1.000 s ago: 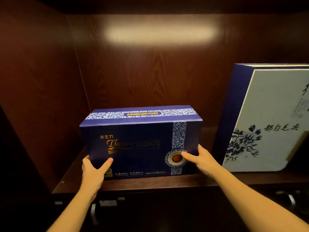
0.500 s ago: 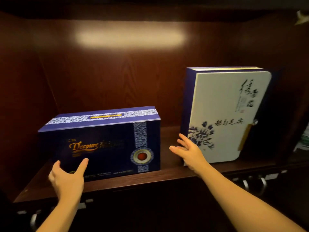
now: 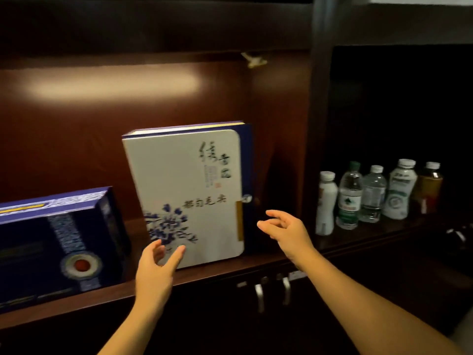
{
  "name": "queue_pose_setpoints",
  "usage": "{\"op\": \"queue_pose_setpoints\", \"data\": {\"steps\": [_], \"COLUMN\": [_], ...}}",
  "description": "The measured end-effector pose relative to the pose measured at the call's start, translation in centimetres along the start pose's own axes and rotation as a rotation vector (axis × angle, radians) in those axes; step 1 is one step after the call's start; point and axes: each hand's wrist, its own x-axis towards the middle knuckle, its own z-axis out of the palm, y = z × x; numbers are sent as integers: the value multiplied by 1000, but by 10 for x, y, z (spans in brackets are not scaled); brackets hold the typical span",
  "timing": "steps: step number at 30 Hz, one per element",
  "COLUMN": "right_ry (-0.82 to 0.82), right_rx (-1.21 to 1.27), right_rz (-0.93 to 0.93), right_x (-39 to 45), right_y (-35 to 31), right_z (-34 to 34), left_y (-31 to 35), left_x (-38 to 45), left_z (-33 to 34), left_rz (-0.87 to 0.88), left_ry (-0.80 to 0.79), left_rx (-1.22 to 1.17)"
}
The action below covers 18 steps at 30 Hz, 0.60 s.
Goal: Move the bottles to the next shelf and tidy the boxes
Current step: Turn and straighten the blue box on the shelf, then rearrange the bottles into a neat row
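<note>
The white box [image 3: 189,196] stands upright on the shelf [image 3: 220,269], leaning back a little, its blue flower print at the lower left of its face. We hold our left hand [image 3: 156,267] in front of its lower left corner, fingers spread and empty; whether the fingertips touch the box we cannot tell. Our right hand [image 3: 286,231] hangs just beside the box's right edge, fingers loosely spread, holding nothing and clear of the box. To the left, apart from the white box, the blue box [image 3: 58,242] lies on its long side on the same shelf. Past the upright divider [image 3: 316,124], in the darker next compartment, five bottles [image 3: 373,194] stand upright in a row close together. Below the shelf edge we see metal door handles [image 3: 271,293].
</note>
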Motion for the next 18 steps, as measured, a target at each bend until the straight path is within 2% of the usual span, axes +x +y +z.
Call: {"op": "queue_pose_setpoints", "data": {"steps": [4,9,14,18], "right_ry": [78,224,334,387], "right_rx": [-19,-51,-98,-106], "right_rz": [49,84,109,109], "right_x": [8,20,25,32], "right_y": [4,17,28,43], "right_z": [-99,-188,-247,-276], "left_y": [46,85,102,99], "left_x": [-33,-62,-82,-85], "left_z": [100,207,296,349], "left_rz": [13,83,125,115], "left_ry": [-146,-335,-492,-521], "left_rx": [-41,-97,-162,-148]}}
